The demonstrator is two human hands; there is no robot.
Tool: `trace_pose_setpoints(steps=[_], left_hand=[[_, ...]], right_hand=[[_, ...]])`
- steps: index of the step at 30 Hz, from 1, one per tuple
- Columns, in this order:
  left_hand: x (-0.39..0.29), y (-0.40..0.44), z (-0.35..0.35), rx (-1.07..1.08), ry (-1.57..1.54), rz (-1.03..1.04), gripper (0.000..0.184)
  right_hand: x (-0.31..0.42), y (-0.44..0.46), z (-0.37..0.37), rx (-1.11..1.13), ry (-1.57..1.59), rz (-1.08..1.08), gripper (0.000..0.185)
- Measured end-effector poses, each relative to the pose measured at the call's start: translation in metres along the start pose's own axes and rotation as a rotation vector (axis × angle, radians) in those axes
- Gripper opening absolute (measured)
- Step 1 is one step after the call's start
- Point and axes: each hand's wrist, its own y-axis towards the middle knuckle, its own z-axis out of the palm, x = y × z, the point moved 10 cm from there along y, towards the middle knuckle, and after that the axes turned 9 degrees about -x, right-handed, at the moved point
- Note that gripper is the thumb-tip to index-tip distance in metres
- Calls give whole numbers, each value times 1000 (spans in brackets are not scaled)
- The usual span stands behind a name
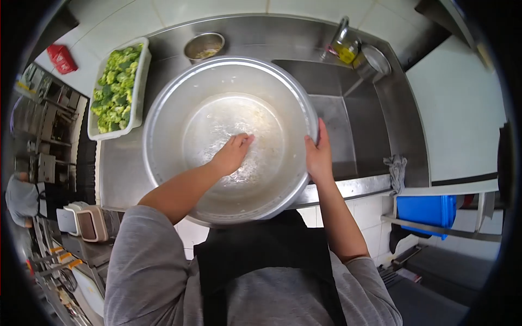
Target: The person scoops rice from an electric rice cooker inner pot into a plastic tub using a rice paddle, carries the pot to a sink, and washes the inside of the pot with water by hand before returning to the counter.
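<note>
A large round metal basin [174,108], wet inside with a little shiny water at its bottom, stands on the steel counter beside the sink. My right hand [319,157] grips its right rim, thumb on the inner side. Over the middle of the basin is my left hand [232,155], its fingers bent and pressed together. Whatever those fingers may hold is hidden.
A white tub [142,89] of broccoli [117,87] stands at the left. Behind the basin is a small metal bowl [216,42]. The sink [331,122] lies to the right, with a strainer [375,62], a bottle of yellow liquid [346,52] and a grey cloth [397,171] around it. Another person [23,198] is far left.
</note>
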Motion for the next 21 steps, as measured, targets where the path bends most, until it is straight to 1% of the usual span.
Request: trace_pose_setpoints(steps=[1, 2, 4, 6, 8, 10, 12, 13, 14, 16, 17, 18, 20, 21], left_hand=[[-11, -2, 12, 54, -85, 110, 46], [-14, 5, 13, 75, -86, 120, 46], [-8, 33, -7, -112, 14, 124, 48], [2, 56, 6, -60, 38, 113, 45], [12, 63, 2, -114, -63, -14, 41], [-2, 39, 9, -120, -112, 5, 44], [-11, 14, 27, 142, -465, -239, 34], [-34, 16, 18, 127, -307, 85, 32], [-27, 21, 21, 132, -307, 84, 32], [16, 42, 42, 171, -677, -279, 50], [17, 67, 17, -82, -504, -107, 43], [20, 73, 19, -76, -508, -105, 43], [28, 84, -7, -195, -397, -332, 39], [19, 78, -3, -181, -396, -230, 39]], right_hand=[[9, -3, 0, 1, -36, -36, 59], [13, -3, 1, 4, -74, -71, 59], [3, 0, 0, 17, -46, -28, 60], [4, 1, 2, 40, -113, -87, 59], [3, 1, 2, 52, -104, -101, 61], [0, 2, 2, 53, -91, -99, 62], [2, 2, 1, 58, -77, -110, 62], [3, 1, 2, 65, -70, -123, 62], [2, 2, 2, 64, -69, -119, 62], [3, 2, 2, 77, -69, -138, 61], [1, 3, 2, 74, -71, -133, 61], [1, 3, 3, 82, -57, -132, 62], [0, 2, 3, 87, -51, -126, 62], [0, 2, 4, 92, -25, -118, 62]])
